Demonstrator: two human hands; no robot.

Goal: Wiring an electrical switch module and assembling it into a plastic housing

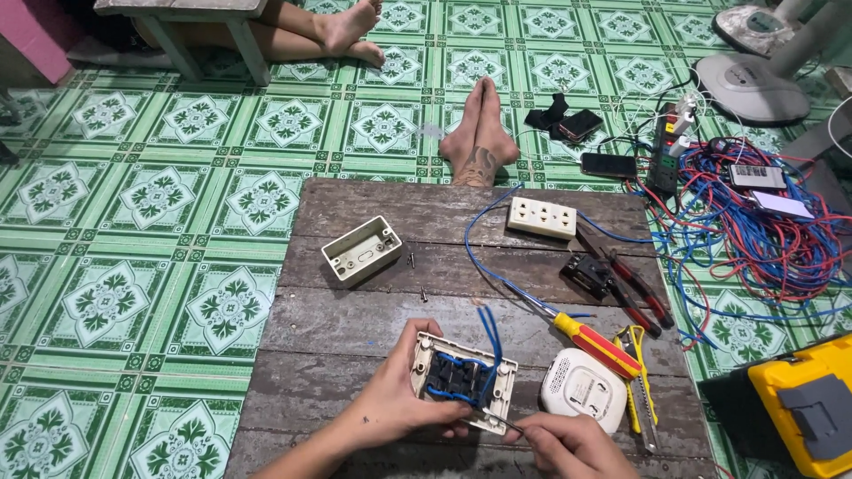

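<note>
Hiding tool tip: switch plate (463,380) wiring.

Screwdriver (596,342), pliers (632,282) (red-handled), wires (763,239)

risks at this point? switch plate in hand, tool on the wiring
1. The right hand works a thin tool at the switch plate close to the left hand; a slip could jab fingers.
2. Two loose screws on the wooden board could roll off.
</note>
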